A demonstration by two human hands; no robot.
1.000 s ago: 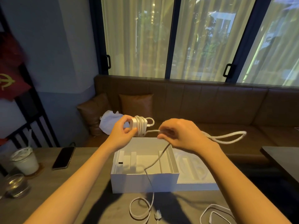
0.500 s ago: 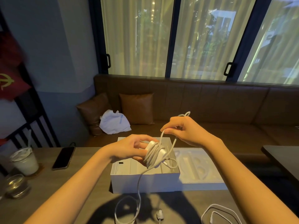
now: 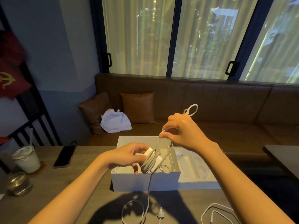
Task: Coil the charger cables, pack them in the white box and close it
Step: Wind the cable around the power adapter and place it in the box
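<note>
1. The charger brick (image 3: 152, 160), already wound with several turns of white cable (image 3: 148, 188), was held in the air just above the open white box (image 3: 145, 181), toward the box's 3 o'clock side.
2. The left hand (image 3: 127, 156) had its fingers curled closed around the brick's 9 o'clock end, thumb on top.
3. The right hand (image 3: 182, 131), up at 1 o'clock from the brick, pinched the cable between thumb and fingertips, the other fingers loosely bent; a small loop of cable stood up behind it.
4. The rest of the cable hung from the brick past the box's front wall to the table (image 3: 64, 191), ending in a loose ring and a plug (image 3: 160, 213) at 6 o'clock.
5. To wind well, I judged the right hand should keep light tension and lay each turn beside the last, while the left gripped the brick firmly so the turns did not slip off.
6. The slack on the table could snag on the box's front edge as it was drawn up.
7. The box lid (image 3: 199, 183) lay open-side up, touching the box at 3 o'clock.
8. A second cable (image 3: 216, 214) waited uncoiled at 5 o'clock.
9. A phone (image 3: 64, 156), an iced drink (image 3: 26, 160) and a glass (image 3: 18, 183) stood well apart at 9 o'clock, out of the way.
</note>
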